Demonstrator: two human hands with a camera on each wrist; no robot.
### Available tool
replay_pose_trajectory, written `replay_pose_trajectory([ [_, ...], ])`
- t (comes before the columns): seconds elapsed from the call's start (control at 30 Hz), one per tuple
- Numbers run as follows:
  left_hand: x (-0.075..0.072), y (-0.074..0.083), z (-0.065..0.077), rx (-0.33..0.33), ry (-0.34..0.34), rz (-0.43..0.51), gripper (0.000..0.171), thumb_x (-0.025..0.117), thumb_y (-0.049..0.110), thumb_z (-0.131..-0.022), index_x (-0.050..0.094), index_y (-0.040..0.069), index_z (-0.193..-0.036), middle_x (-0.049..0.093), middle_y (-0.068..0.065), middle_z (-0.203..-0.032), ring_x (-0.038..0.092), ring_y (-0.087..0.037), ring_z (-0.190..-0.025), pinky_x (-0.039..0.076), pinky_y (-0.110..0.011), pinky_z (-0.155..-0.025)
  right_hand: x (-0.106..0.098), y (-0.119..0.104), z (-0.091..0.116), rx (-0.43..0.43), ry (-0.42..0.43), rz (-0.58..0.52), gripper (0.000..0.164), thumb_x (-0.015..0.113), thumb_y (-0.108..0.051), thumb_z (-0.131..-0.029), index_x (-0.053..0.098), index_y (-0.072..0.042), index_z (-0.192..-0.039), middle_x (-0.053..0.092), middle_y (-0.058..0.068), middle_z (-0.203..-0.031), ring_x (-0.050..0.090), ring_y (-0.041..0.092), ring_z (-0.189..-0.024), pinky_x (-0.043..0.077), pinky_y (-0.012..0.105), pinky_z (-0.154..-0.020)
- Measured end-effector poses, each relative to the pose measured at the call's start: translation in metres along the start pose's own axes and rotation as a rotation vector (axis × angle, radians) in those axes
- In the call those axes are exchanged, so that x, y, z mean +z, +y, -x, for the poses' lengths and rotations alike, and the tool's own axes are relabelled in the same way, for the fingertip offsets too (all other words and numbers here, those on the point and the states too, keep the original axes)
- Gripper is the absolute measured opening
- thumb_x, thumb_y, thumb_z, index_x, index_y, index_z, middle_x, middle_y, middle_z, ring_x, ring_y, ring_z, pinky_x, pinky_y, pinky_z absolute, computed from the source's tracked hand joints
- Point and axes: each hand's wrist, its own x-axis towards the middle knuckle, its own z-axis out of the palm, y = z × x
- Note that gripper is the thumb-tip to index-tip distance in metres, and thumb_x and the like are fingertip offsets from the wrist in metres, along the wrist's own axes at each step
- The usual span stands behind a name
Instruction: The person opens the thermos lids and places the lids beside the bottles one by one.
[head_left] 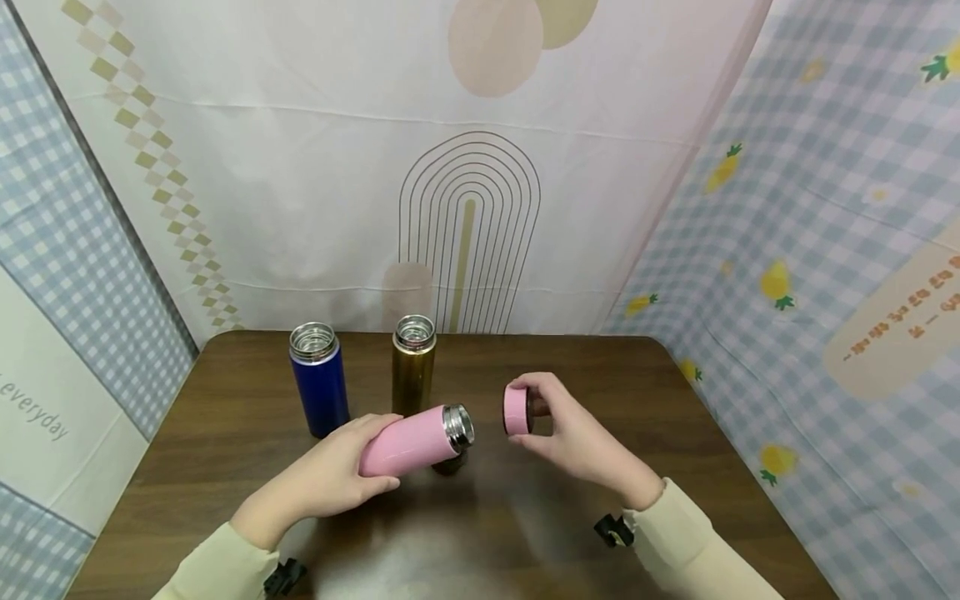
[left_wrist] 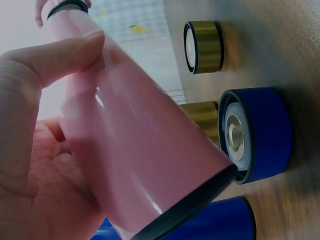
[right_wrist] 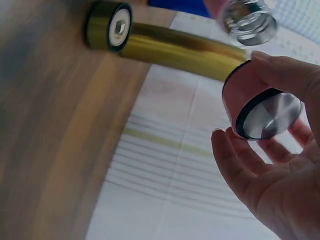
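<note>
My left hand (head_left: 337,467) grips a pink thermos bottle (head_left: 405,446) around its body. The bottle is tilted, its uncapped steel mouth pointing right and slightly up. Apart from it, to the right, my right hand (head_left: 573,437) pinches a pink lid (head_left: 517,410) between thumb and fingers. In the right wrist view the round metal end of this lid (right_wrist: 270,117) shows. Behind the left hand stand a blue thermos bottle (head_left: 321,387) and a gold thermos bottle (head_left: 412,371), both upright and without lids.
On the wooden table (head_left: 585,550), a blue lid (left_wrist: 270,135) and a gold lid (left_wrist: 207,47) appear in the left wrist view. The pink bottle mostly covers them in the head view. Printed cloth (head_left: 315,167) hangs behind the table, and checked cloth (head_left: 750,250) at the right.
</note>
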Motion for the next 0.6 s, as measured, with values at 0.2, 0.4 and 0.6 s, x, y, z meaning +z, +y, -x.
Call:
replay_pose_trajectory([
  [0.2, 0.003, 0.002, -0.005, -0.012, 0.047, 0.035, 0.071, 0.084, 0.033, -0.073, 0.051, 0.022, -0.135, 0.055, 0.009, -0.124, 0.053, -0.009, -0.105, 0.046, -0.04, -0.089, -0.008, -0.012, 0.003, 0.155, 0.036, -0.097, 0.063, 0.078, -0.001, -0.079, 0.04, -0.004, -0.129, 0.048, 0.01, -0.113, 0.061, 0.027, -0.093, 0.054, 0.034, -0.077],
  [0.4, 0.01, 0.007, -0.016, -0.024, 0.127, 0.043, 0.073, 0.086, 0.032, -0.07, 0.052, 0.023, -0.133, 0.056, 0.011, -0.117, 0.054, -0.008, -0.097, 0.049, -0.038, -0.083, -0.013, -0.012, 0.007, 0.202, 0.023, -0.092, 0.064, 0.076, -0.003, -0.082, 0.039, -0.004, -0.134, 0.049, 0.013, -0.113, 0.06, 0.028, -0.092, 0.054, 0.033, -0.077],
  [0.6, 0.017, 0.018, -0.03, -0.033, 0.159, 0.106, 0.072, 0.086, 0.034, -0.07, 0.05, 0.026, -0.132, 0.055, 0.01, -0.116, 0.056, -0.01, -0.095, 0.049, -0.038, -0.082, -0.005, 0.028, 0.016, 0.212, 0.033, -0.036, 0.069, 0.078, -0.02, -0.083, 0.042, -0.019, -0.142, 0.048, 0.007, -0.12, 0.06, 0.021, -0.096, 0.054, 0.037, -0.081],
])
